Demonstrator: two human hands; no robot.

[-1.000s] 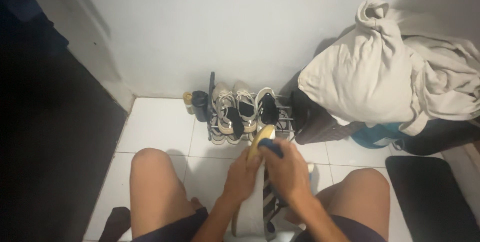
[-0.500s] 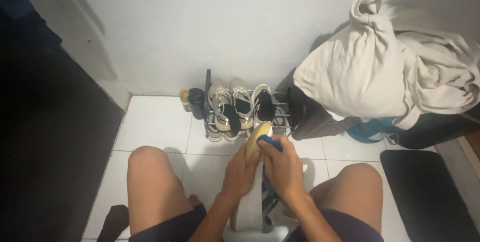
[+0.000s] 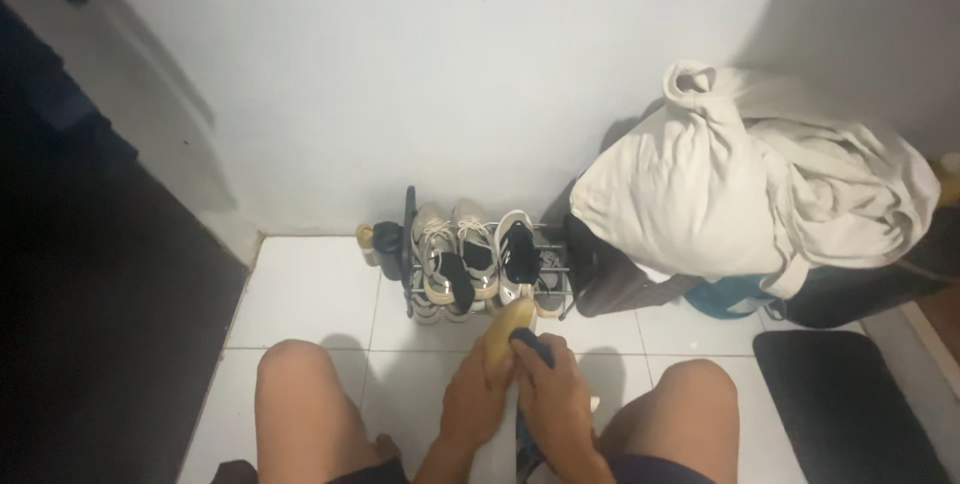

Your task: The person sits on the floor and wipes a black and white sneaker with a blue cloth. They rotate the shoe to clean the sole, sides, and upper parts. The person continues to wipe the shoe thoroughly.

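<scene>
Person seated on white tile floor (image 3: 300, 289), knees at 7 and 5 o'clock. Left hand (image 3: 473, 399) wrapped around a white shoe (image 3: 507, 329) held sole-side left between the knees, tan sole toe pointing to 12 o'clock. Right hand (image 3: 553, 404) closed on a dark blue cloth (image 3: 530, 344), pressed against the shoe's toe at the sole edge. Just past the toe at 12 o'clock: small metal shoe rack (image 3: 410, 244) against the wall with pale sneakers (image 3: 455, 249). Dark bottle (image 3: 387, 237) at the rack's left. At 2 o'clock, cream fabric bundle (image 3: 750, 194) piled on a dark basket (image 3: 610, 279). Black mat (image 3: 840, 404) at 4 o'clock.
</scene>
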